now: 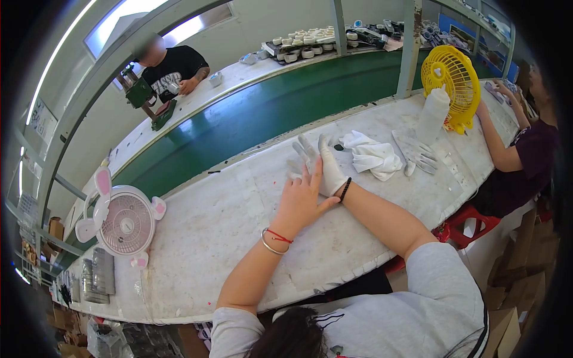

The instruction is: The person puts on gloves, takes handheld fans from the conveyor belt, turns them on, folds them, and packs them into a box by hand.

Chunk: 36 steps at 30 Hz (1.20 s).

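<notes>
White glove (332,173) (perhaps greyish-fingered)

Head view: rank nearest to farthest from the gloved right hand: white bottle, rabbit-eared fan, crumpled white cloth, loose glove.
From the gloved right hand:
1. Crumpled white cloth: just to its right.
2. Loose glove: right, past the cloth.
3. White bottle: farther right, beyond the loose glove.
4. Rabbit-eared fan: far off at the left.
</notes>
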{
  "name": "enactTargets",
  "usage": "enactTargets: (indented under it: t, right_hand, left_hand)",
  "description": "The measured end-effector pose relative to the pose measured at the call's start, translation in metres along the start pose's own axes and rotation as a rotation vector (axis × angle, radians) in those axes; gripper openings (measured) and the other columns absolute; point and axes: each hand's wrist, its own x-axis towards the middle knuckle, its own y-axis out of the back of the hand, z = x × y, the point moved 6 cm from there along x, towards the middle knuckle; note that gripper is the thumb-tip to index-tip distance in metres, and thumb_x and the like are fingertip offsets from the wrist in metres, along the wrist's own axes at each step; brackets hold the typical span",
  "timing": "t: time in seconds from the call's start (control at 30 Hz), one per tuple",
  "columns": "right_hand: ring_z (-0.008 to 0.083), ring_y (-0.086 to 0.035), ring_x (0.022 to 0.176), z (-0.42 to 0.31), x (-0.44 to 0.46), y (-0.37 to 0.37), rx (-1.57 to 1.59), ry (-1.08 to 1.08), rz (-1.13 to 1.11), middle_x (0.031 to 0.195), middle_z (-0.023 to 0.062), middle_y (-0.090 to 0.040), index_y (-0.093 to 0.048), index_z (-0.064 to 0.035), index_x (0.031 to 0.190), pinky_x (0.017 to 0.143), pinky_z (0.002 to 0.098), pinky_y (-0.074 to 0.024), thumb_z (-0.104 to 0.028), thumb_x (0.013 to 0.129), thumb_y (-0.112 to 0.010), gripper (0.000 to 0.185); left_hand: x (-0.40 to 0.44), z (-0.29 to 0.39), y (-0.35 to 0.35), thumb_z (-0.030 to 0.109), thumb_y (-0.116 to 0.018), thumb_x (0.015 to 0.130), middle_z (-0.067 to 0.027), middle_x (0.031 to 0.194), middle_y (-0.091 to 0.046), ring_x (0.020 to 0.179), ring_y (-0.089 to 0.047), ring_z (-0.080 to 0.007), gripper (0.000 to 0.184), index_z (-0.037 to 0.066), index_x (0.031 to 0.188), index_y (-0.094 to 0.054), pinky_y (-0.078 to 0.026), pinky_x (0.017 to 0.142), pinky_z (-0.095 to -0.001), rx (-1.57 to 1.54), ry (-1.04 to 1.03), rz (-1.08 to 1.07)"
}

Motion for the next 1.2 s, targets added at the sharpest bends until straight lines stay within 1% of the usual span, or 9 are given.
enactTargets:
  t: [0.23, 0.33, 0.43, 0.8, 0.83, 0.93, 1.03, 1.13, 1.2]
  right_hand:
    - [0.0356, -0.019, 0.14, 0.001, -0.001, -0.003, 0.076, -0.032, 0.015, 0.157, 0.0013, -0.011, -0.012, -0.0246, 0.151, 0.113, 0.0532, -0.0173, -0.081, 0.081, -0.027, 0.091]
    - [0.036, -0.019, 0.14, 0.003, -0.003, -0.005, 0.083, -0.078, -0.02, 0.157, 0.0012, -0.012, -0.012, -0.0244, 0.151, 0.113, 0.0529, -0.0169, -0.082, 0.08, -0.026, 0.092]
    - [0.0362, -0.019, 0.14, 0.005, -0.003, -0.004, 0.046, -0.069, -0.015, 0.157, 0.002, -0.011, -0.012, -0.0234, 0.151, 0.113, 0.0526, -0.0182, -0.082, 0.08, -0.025, 0.093]
    - [0.0346, -0.026, 0.137, 0.0, -0.002, 0.0, 0.065, -0.033, 0.019, 0.156, 0.0029, -0.013, -0.015, -0.0214, 0.15, 0.11, 0.0541, -0.0264, -0.082, 0.08, -0.024, 0.094]
    - [0.035, -0.028, 0.136, -0.001, -0.002, 0.0, 0.096, -0.04, 0.029, 0.155, 0.0028, -0.016, -0.02, -0.0219, 0.149, 0.109, 0.054, -0.0273, -0.081, 0.081, -0.025, 0.09]
    - [0.0361, -0.031, 0.134, -0.002, -0.003, -0.001, 0.207, -0.05, 0.059, 0.152, 0.0034, -0.023, -0.033, -0.022, 0.144, 0.108, 0.054, -0.0293, -0.077, 0.084, -0.027, 0.082]
    - [0.0372, -0.033, 0.132, -0.006, -0.002, -0.001, 0.296, -0.038, 0.071, 0.149, 0.0059, -0.027, -0.039, -0.0196, 0.141, 0.108, 0.0546, -0.0294, -0.076, 0.085, -0.029, 0.08]
    - [0.0388, -0.033, 0.131, -0.006, -0.003, -0.003, 0.329, -0.031, 0.044, 0.147, 0.0087, -0.031, -0.04, -0.0184, 0.14, 0.108, 0.0561, -0.0294, -0.078, 0.083, -0.028, 0.083]
    - [0.0409, -0.034, 0.13, -0.006, -0.004, -0.007, 0.324, -0.041, -0.001, 0.147, 0.0105, -0.03, -0.036, -0.0187, 0.142, 0.107, 0.0578, -0.0293, -0.082, 0.079, -0.026, 0.09]
  left_hand:
    - [0.003, 0.0, 0.003, 0.073, -0.054, 0.075, -0.0367, 0.125, -0.048, 0.08, -0.065, -0.0381, 0.11, -0.001, 0.147, -0.014, -0.05, 0.067, -0.0392, 0.001, 0.061, -0.049]
    - [0.004, -0.008, 0.001, 0.073, -0.056, 0.073, -0.0416, 0.127, -0.043, 0.08, -0.065, -0.0395, 0.113, 0.001, 0.148, -0.01, -0.05, 0.071, -0.0402, -0.063, 0.066, -0.1]
    - [0.003, -0.006, 0.002, 0.071, -0.055, 0.076, -0.0408, 0.125, -0.045, 0.077, -0.065, -0.04, 0.11, -0.001, 0.147, -0.011, -0.052, 0.065, -0.0395, -0.168, 0.052, -0.118]
    - [-0.003, 0.016, -0.002, 0.049, -0.055, 0.086, -0.0426, 0.12, -0.047, 0.068, -0.065, -0.0377, 0.093, -0.014, 0.141, -0.015, -0.051, 0.057, -0.0381, -0.021, 0.028, -0.062]
    - [-0.004, 0.017, -0.001, 0.047, -0.055, 0.087, -0.0427, 0.119, -0.048, 0.068, -0.065, -0.0367, 0.091, -0.015, 0.14, -0.016, -0.051, 0.056, -0.0375, -0.023, 0.01, -0.039]
    - [-0.006, 0.027, 0.0, 0.045, -0.056, 0.087, -0.0411, 0.117, -0.05, 0.066, -0.065, -0.0329, 0.085, -0.008, 0.142, -0.021, -0.05, 0.053, -0.0348, -0.062, -0.011, -0.092]
    - [-0.004, 0.035, 0.015, 0.038, -0.059, 0.085, -0.0389, 0.128, -0.043, 0.062, -0.064, -0.0308, 0.074, 0.01, 0.146, -0.029, -0.05, 0.051, -0.0335, -0.064, -0.096, -0.151]
    - [-0.004, 0.037, 0.024, 0.032, -0.063, 0.084, -0.0359, 0.141, -0.028, 0.073, -0.064, -0.0306, 0.066, 0.029, 0.144, -0.035, -0.052, 0.058, -0.0337, -0.13, -0.041, -0.093]
    - [-0.007, 0.039, 0.016, 0.03, -0.064, 0.082, -0.0348, 0.146, -0.017, 0.083, -0.063, -0.0318, 0.067, 0.032, 0.143, -0.037, -0.052, 0.066, -0.0352, -0.186, -0.12, -0.037]
